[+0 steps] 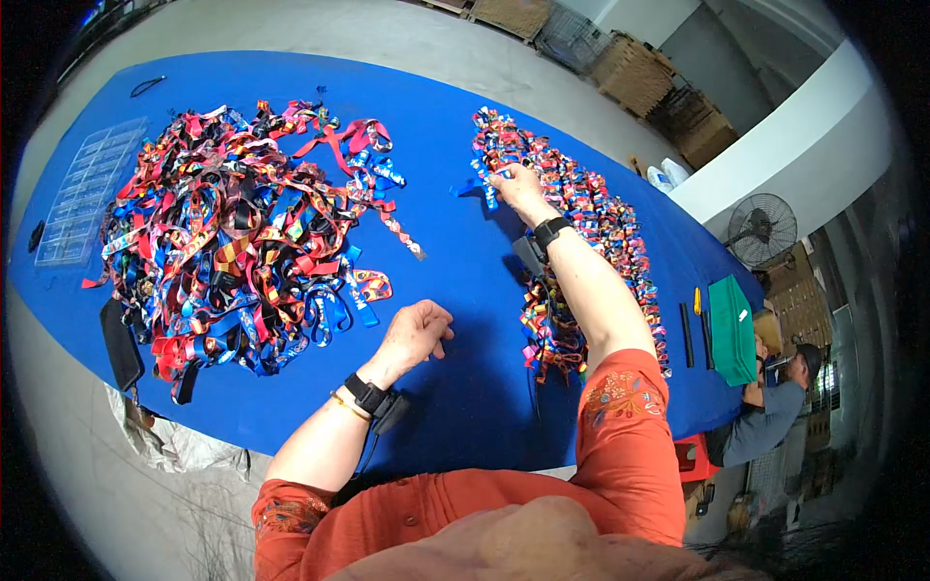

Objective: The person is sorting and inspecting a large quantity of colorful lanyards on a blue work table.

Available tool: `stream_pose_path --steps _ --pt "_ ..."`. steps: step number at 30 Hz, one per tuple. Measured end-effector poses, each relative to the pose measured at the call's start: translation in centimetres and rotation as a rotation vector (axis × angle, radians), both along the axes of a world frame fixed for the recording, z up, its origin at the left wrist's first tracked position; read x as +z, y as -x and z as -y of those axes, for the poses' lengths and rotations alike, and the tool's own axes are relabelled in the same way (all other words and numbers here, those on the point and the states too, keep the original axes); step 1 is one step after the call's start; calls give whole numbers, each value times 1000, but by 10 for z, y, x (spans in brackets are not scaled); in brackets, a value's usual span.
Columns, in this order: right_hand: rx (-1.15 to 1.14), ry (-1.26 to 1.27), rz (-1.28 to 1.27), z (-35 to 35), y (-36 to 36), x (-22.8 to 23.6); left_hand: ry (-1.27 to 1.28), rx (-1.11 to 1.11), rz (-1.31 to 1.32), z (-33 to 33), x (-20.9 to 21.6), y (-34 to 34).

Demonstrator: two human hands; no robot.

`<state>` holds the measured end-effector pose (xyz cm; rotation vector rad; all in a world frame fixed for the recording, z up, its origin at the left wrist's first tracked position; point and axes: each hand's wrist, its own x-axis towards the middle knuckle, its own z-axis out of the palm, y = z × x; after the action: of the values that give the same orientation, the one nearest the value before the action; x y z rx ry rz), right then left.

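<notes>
A big tangled heap of red, blue and orange lanyards lies on the left of a blue-covered table. A neat row of sorted lanyards runs along the right side. My right hand is stretched out to the far end of that row, its fingers pressing a blue lanyard there. My left hand hovers loosely curled over bare blue cloth, just right of the heap, holding nothing. Both wrists wear black bands.
A clear plastic compartment tray lies at the table's left end, a black pouch at its near edge. A green box and dark tools lie at the right end. Another person sits beyond; a floor fan stands behind.
</notes>
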<state>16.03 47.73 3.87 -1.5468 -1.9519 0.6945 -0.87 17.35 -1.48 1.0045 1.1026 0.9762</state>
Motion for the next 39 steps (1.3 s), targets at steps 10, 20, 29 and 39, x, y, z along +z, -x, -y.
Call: stream_pose_path --steps 10,20,29,39 --pt "-120 -41 299 -24 -10 -5 14 11 -28 6 3 7" --pt "-223 -5 382 -31 1 -2 20 10 -28 6 1 6" --pt "-320 -65 433 -38 3 1 39 21 -16 6 4 4" --pt "-341 -56 476 -49 -4 -3 35 18 -19 6 2 2"
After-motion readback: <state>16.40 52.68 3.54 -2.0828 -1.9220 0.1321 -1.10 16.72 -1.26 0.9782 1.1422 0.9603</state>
